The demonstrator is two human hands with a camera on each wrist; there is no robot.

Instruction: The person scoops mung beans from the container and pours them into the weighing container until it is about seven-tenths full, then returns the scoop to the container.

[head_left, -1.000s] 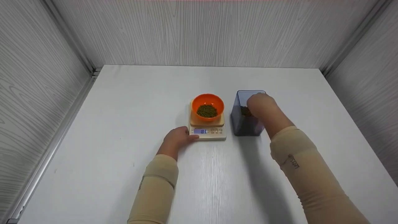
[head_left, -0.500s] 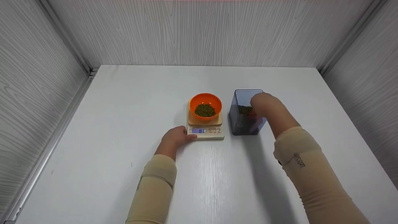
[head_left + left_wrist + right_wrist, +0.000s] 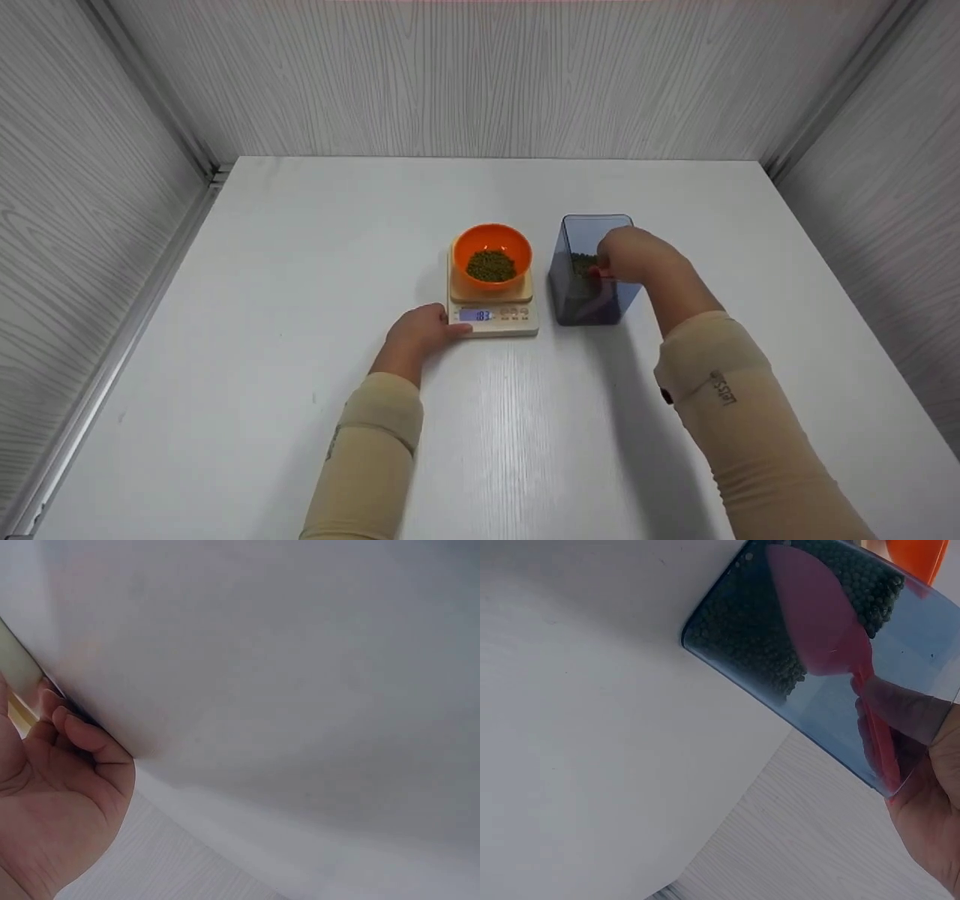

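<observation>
My left hand [image 3: 421, 330] grips the front left corner of a kitchen scale [image 3: 517, 328], thumb on top beside the lit display [image 3: 476, 315]. In the left wrist view its fingers [image 3: 86, 736] curl in at the scale's edge. On the scale sits an orange bowl [image 3: 463, 247] with small green beans [image 3: 491, 267] in it. My right hand [image 3: 637, 251] reaches into a clear bluish container [image 3: 596, 226], holding a red spoon [image 3: 825, 622] by its handle. The spoon's head lies among dark green beans [image 3: 742, 637], seen through the container wall.
Both scale and container stand on a white table [image 3: 360, 232], close side by side with a narrow gap. Grey wood-grain panels [image 3: 480, 82] rise at the back and both sides.
The right hand has shifted slightly within the container, and the red spoon now shows more plainly below it. The head view has drifted a little. Left hand and scale keep their places.
</observation>
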